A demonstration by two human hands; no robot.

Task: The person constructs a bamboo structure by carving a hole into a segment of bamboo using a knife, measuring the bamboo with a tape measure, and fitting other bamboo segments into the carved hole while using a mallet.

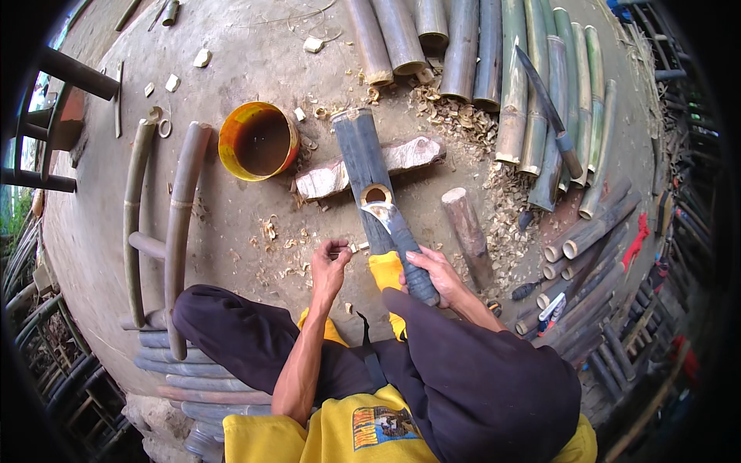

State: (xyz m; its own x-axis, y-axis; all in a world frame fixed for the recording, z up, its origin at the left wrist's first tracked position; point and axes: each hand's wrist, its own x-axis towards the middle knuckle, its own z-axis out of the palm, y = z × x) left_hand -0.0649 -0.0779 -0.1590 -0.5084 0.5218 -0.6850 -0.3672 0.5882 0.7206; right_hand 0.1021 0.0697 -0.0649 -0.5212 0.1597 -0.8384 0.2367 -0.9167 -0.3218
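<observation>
My right hand [434, 272] is wrapped round the dark, bound handle of a gouge-like tool [398, 228]. Its shiny curved blade rests at the near rim of a round hole in a dark bamboo pole [356, 147]. That pole lies across a pale, rough wooden block [413, 154], its far end raised toward the top. At its near end is my foot in a yellow sock [386, 272]. My left hand [330, 262] hovers left of the pole with curled fingers; whatever they pinch, if anything, is too small to name. Pale chips lie close by.
A yellow bucket of brown liquid [261, 143] stands left of the block. A joined bamboo frame [179, 208] is farther left. A short log [467, 231] is to the right. Bamboo poles [513, 100], a long curved knife [544, 96] and cut bamboo pieces [602, 224] lie along the right.
</observation>
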